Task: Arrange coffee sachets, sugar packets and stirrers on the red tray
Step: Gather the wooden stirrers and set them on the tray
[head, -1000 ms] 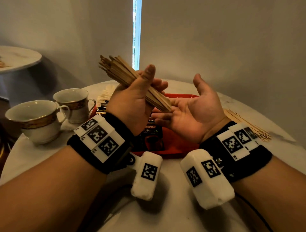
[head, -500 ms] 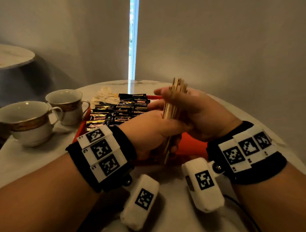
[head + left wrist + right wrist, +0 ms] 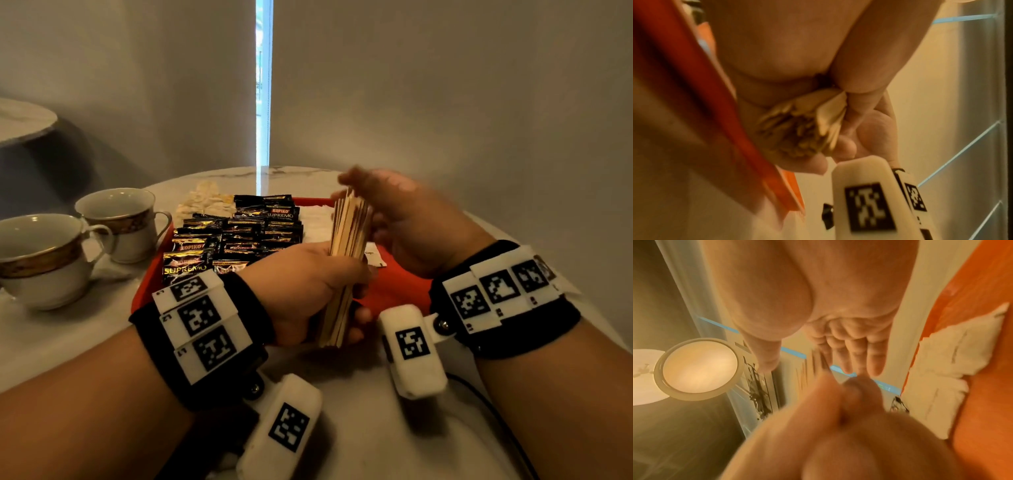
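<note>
The left hand point(image 3: 308, 281) grips a bundle of wooden stirrers point(image 3: 346, 260) upright, above the near edge of the red tray point(image 3: 394, 291). The right hand point(image 3: 411, 222) is relaxed and touches the bundle's top with straight fingers.

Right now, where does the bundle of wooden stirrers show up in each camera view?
Head: bundle of wooden stirrers upright at centre, gripped by the left hand.
Left wrist: stirrer ends at centre, seen end-on.
Right wrist: only blurred streaks at centre, beyond the right hand; unclear.
Shared landmark: red tray.
</note>
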`<state>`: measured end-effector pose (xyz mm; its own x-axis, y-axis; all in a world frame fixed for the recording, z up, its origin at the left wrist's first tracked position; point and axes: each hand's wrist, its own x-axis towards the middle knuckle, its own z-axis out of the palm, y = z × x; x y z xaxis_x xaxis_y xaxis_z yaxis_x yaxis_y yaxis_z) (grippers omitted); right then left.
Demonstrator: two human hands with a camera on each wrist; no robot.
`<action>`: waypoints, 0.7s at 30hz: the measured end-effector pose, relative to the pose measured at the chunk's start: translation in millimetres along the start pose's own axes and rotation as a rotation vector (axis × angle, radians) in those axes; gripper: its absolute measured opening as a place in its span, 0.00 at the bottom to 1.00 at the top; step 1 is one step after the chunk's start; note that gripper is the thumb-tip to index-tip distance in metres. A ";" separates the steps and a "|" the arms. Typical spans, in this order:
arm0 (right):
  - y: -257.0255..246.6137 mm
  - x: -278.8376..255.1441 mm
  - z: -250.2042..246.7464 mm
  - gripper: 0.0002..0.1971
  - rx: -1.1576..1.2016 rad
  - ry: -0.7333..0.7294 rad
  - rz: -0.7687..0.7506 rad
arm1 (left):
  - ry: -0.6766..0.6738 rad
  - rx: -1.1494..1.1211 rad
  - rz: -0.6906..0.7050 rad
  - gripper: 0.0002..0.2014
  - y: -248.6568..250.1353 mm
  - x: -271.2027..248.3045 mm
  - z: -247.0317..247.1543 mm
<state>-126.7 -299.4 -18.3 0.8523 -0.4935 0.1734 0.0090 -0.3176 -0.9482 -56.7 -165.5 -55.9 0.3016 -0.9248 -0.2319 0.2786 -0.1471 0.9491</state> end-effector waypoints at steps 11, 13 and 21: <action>-5.9 -7.7 -7.5 0.29 -0.271 -0.096 -0.110 | -0.014 0.064 -0.095 0.06 -3.5 2.0 1.0; -4.4 -7.3 -3.3 0.21 -0.263 -0.115 -0.101 | -0.018 0.087 -0.087 0.09 -4.3 1.1 3.5; 0.0 -6.9 2.5 0.09 -0.201 -0.224 -0.086 | 0.014 0.109 -0.090 0.11 -3.7 -2.0 6.1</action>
<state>-131.3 -294.0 -20.1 0.9470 -0.2747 0.1667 0.0014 -0.5153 -0.8570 -63.9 -165.3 -57.6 0.2931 -0.9012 -0.3193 0.2050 -0.2670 0.9416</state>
